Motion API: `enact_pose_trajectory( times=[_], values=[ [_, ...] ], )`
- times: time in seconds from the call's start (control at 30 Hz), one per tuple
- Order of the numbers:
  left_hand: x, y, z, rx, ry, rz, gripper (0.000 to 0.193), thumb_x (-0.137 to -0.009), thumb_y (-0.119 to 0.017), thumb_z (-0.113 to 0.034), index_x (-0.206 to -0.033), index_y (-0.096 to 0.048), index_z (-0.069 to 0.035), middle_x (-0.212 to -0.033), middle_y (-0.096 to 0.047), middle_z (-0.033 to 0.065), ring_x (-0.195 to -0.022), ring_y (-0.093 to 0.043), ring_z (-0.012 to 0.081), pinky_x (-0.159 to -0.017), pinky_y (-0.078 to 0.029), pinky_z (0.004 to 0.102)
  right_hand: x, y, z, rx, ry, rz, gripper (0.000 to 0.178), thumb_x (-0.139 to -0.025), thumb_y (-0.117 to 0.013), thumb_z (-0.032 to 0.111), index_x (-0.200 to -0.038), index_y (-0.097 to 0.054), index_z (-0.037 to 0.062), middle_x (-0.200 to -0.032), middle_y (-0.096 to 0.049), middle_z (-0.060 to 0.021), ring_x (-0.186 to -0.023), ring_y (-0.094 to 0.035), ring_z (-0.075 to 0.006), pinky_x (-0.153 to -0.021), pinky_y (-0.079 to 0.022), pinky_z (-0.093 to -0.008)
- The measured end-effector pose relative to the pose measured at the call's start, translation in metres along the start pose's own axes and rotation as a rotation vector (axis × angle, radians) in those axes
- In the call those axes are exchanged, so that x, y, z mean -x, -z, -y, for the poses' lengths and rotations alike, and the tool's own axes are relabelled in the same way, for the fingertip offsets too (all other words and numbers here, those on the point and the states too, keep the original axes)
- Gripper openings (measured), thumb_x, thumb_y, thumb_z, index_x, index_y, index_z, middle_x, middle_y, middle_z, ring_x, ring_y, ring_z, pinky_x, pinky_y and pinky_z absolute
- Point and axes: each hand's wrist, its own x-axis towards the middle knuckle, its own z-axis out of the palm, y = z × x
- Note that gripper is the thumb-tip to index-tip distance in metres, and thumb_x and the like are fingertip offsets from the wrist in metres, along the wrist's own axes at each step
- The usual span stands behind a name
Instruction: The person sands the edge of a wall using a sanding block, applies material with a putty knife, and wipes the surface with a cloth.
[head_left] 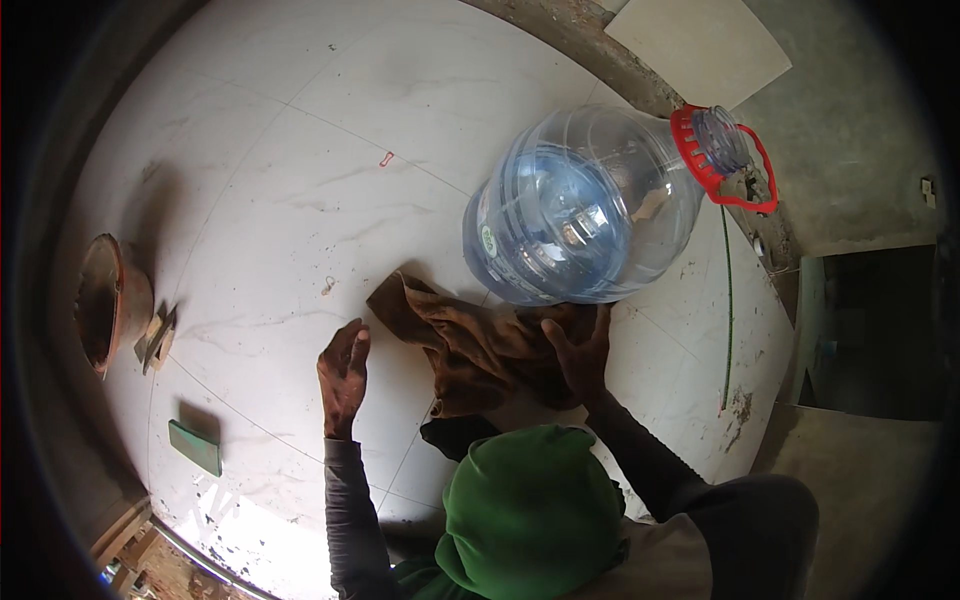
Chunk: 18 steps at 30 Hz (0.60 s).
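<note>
A large clear water bottle (590,205) with a bluish lower part, a red collar and handle (700,150) and an uncapped neck is on the white marbled tile floor. Its neck points to the upper right. In front of its base lies a crumpled brown cloth (460,340). My right hand (585,360) rests at the cloth's right end, thumb spread from the fingers, fingertips by the bottle's lower edge. Left of the cloth, my left hand (344,370) is over the tiles, holding nothing, its fingers extended. A rounded form in green cloth (530,500) fills the bottom middle.
At the left are a reddish-brown basin (125,305), a small wooden-looking tool (155,338) beside it and a green block (195,447). A small red plastic piece (387,158) lies further back. A thin green rod (728,310) is near the right wall; a loose tile (700,45) lies behind.
</note>
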Motion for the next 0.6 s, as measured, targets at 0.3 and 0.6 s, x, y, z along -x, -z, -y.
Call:
enact_pose_trajectory(
  times=[0.3,0.6],
  values=[
    [-0.014,0.001,0.012,-0.031,0.000,-0.005,0.054,-0.110,-0.068,-0.042,-0.134,-0.071,0.006,-0.119,-0.079,0.0260,-0.109,-0.078,0.0320,-0.098,-0.060,0.0416,-0.068,-0.038,0.029,-0.336,-0.170,0.005,0.103,-0.077,-0.100,0.026,-0.154,-0.039,-0.0059,-0.150,-0.047,-0.0215,-0.138,-0.050,-0.0308,-0.118,-0.041,-0.0467],
    [-0.010,0.019,0.030,0.029,0.041,-0.098,0.053,-0.111,-0.067,-0.038,-0.137,-0.068,0.009,-0.118,-0.079,0.0250,-0.110,-0.077,0.0305,-0.100,-0.060,0.0417,-0.170,-0.085,0.062,-0.226,0.219,-0.191,0.115,-0.079,-0.099,0.031,-0.161,-0.028,-0.0074,-0.153,-0.040,-0.0238,-0.141,-0.045,-0.0359,-0.120,-0.041,-0.0487]
  ],
)
